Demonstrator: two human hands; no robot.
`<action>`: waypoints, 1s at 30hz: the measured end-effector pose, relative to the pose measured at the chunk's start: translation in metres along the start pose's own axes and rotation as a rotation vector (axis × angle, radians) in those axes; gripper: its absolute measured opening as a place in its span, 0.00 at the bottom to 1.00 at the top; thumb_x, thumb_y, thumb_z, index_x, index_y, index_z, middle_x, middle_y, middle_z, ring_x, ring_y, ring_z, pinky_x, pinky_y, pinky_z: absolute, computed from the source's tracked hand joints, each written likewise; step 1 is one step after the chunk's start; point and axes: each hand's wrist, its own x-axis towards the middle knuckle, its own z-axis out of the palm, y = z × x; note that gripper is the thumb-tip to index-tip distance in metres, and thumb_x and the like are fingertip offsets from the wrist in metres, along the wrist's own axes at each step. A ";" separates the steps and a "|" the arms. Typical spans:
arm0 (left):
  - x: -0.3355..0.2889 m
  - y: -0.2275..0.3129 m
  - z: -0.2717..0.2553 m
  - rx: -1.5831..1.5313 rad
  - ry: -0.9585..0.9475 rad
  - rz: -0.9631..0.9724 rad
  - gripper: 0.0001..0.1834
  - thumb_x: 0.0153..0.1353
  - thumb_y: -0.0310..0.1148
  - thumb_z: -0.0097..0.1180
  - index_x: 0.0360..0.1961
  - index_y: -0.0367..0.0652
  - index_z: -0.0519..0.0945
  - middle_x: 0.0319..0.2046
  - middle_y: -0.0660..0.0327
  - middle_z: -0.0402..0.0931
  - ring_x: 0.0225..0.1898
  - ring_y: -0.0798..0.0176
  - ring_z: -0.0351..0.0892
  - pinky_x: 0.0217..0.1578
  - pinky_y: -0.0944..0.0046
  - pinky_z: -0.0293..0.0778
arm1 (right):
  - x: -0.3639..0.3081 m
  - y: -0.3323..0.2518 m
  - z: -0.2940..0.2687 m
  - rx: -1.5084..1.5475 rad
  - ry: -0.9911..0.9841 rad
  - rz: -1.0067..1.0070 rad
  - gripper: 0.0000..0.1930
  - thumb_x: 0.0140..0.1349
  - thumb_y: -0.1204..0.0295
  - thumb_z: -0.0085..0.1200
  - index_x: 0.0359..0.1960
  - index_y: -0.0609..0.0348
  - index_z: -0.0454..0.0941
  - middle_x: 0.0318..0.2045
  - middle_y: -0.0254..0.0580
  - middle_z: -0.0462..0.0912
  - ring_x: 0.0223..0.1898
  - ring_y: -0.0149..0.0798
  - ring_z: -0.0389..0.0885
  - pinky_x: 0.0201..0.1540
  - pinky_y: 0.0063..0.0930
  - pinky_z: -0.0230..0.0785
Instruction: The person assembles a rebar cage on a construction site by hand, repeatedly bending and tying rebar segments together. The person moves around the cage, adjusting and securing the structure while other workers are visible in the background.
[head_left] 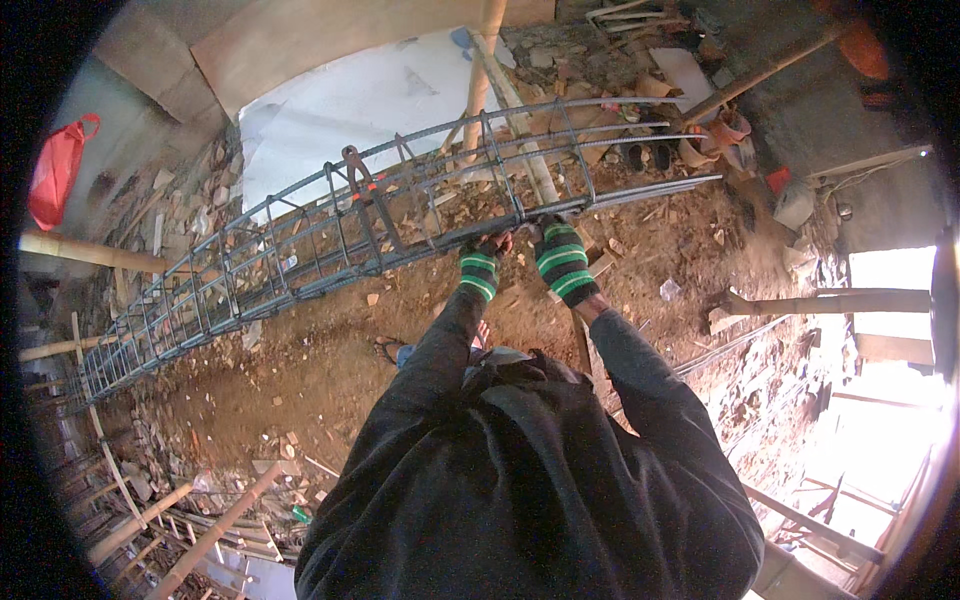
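Observation:
A long cage of steel reinforcing bars (pixel 305 290) with square stirrups stretches from the far left to the upper right. At its near lower bar, close to a stirrup, my left hand (pixel 484 264) has its fingers curled together, in a green-and-black striped glove with bare fingertips. Just right of it, my right hand (pixel 562 256), in a matching glove, is closed against the same bar. Whatever is pinched in either hand is too small or hidden to make out. To the left of my hands, pincers (pixel 372 200) with dark handles hang on the cage.
A wooden post (pixel 520 130) props the cage beyond my hands. Behind lies a white sheet (pixel 340 110). Rubble and wood scraps litter the dirt floor (pixel 300 370). Bamboo poles (pixel 225 530) stand at lower left; a red bag (pixel 62 175) hangs at far left.

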 end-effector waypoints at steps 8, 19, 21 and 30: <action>0.000 -0.008 0.013 0.216 0.313 0.095 0.13 0.58 0.38 0.53 0.39 0.39 0.76 0.30 0.53 0.79 0.23 0.55 0.75 0.22 0.57 0.73 | -0.021 0.004 0.062 0.364 -0.050 0.324 0.14 0.56 0.73 0.53 0.44 0.63 0.76 0.40 0.58 0.77 0.45 0.60 0.73 0.49 0.48 0.66; 0.034 -0.002 -0.023 0.765 0.058 0.143 0.09 0.52 0.28 0.66 0.30 0.41 0.76 0.20 0.66 0.75 0.17 0.64 0.71 0.16 0.62 0.64 | -0.017 0.008 0.069 -0.901 0.055 -0.039 0.08 0.64 0.64 0.47 0.33 0.52 0.75 0.26 0.38 0.74 0.28 0.38 0.72 0.32 0.34 0.66; 0.029 -0.002 -0.011 1.065 0.066 0.018 0.10 0.54 0.32 0.65 0.31 0.41 0.76 0.21 0.66 0.75 0.16 0.63 0.70 0.16 0.59 0.63 | -0.011 0.002 0.043 -0.420 0.083 0.035 0.10 0.66 0.62 0.46 0.31 0.50 0.77 0.25 0.34 0.75 0.25 0.33 0.74 0.29 0.30 0.67; -0.016 0.001 0.023 0.458 0.049 -0.162 0.09 0.57 0.34 0.63 0.36 0.43 0.79 0.25 0.62 0.78 0.21 0.63 0.73 0.21 0.61 0.69 | -0.014 -0.039 0.005 0.722 0.255 0.551 0.08 0.59 0.71 0.55 0.29 0.65 0.77 0.22 0.53 0.78 0.29 0.56 0.76 0.32 0.42 0.67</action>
